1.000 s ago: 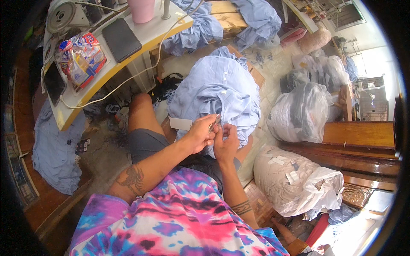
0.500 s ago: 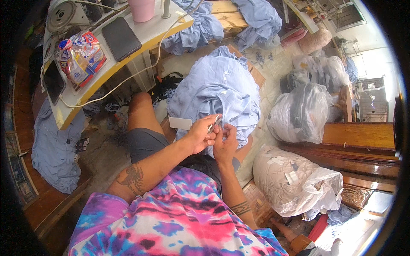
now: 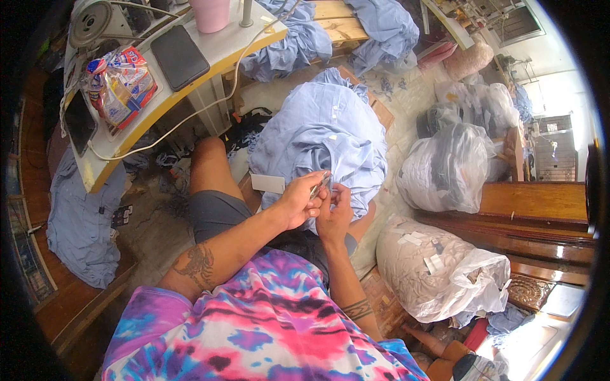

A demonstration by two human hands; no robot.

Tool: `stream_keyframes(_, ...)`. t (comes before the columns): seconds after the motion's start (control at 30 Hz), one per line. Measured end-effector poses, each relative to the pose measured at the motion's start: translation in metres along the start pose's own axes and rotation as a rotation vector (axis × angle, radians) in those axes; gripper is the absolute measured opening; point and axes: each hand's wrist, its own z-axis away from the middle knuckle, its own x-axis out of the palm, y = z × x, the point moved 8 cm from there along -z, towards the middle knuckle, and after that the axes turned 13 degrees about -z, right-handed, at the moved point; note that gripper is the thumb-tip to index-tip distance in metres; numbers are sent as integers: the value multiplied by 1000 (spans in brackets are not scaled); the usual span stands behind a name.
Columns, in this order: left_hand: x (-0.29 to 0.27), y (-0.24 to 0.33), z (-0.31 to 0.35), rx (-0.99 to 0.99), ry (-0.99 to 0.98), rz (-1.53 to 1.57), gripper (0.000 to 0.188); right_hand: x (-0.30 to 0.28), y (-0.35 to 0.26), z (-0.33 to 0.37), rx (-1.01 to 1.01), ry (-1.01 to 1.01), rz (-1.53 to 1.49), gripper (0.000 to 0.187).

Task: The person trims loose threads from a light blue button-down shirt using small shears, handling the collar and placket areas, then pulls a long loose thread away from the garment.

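Observation:
A heap of light blue shirts [image 3: 305, 120], with small white buttons showing on top, lies in front of me between my knees. My left hand [image 3: 300, 202] is closed around a small metal tool that looks like thread snips [image 3: 318, 187], held over the near side of the heap. Close against it, my right hand [image 3: 335, 213] has its fingers bent in a pinch on the blue cloth. The exact bit of cloth between the fingertips is too small to make out. A blank white card [image 3: 268, 183] rests on the heap's left edge, beside my left wrist.
At upper left a sewing table [image 3: 149, 124] carries a phone [image 3: 180, 57], a bread bag [image 3: 121, 86] and a pink cup [image 3: 211, 14]; a white cable [image 3: 190, 124] hangs off it. Stuffed plastic bags [image 3: 445, 168] stand at right. Another person's limb [image 3: 438, 346] shows at lower right.
My hands stay in nearly the same place, with only a slight shift of the metal tool and fingers. At lower right the other person has moved a little.

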Motion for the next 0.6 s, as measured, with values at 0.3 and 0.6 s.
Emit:
stream_keyframes(0.3, 4, 0, 4, -2, 5, -20, 30, -1, 1, 0, 39, -17, -7, 23)
stream_keyframes(0.6, 5, 1, 2, 19, -4, -2, 25, 1, -1, 1, -29, -26, 6, 24)
